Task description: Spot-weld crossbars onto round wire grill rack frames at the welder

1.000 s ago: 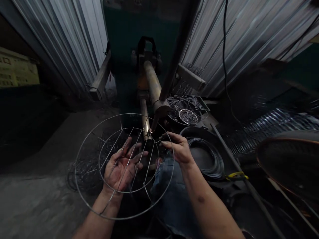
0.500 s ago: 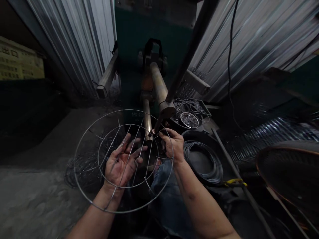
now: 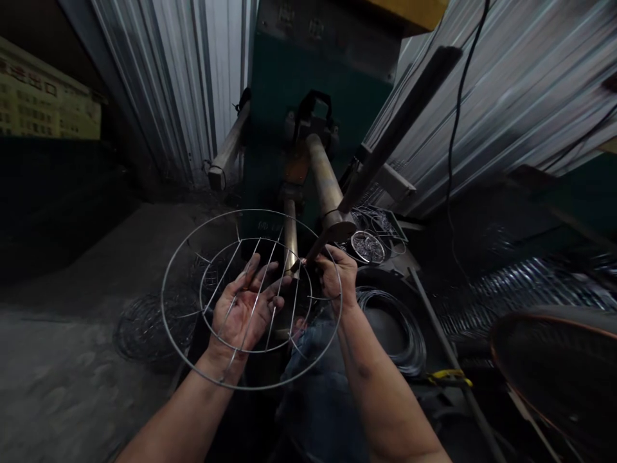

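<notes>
A round wire rack (image 3: 251,238), made of two rings joined by straight bars and short stubs, lies across both hands in the head view. Beneath it, palm up, my left hand (image 3: 245,312) has its fingers spread against or just under the bars. My right hand (image 3: 339,273) pinches at the rack's right side, close to the welding tips; whatever sits between its fingertips is too small to make out. The lower brass-coloured electrode arm (image 3: 291,235) and the angled upper rod (image 3: 315,247) meet at the inner ring's right edge.
A green machine body (image 3: 284,77) stands ahead, with a thick upper arm (image 3: 324,173). Wire coils (image 3: 409,334) lie on the right, and tangled wire (image 3: 144,328) on the floor at left. A metal bar (image 3: 434,321) and a large round rim (image 3: 496,360) are at right.
The view has shifted, so the machine sits further right in the picture. Rack and hands show slightly further right; both hands keep nearly the same pose at the welding tips.
</notes>
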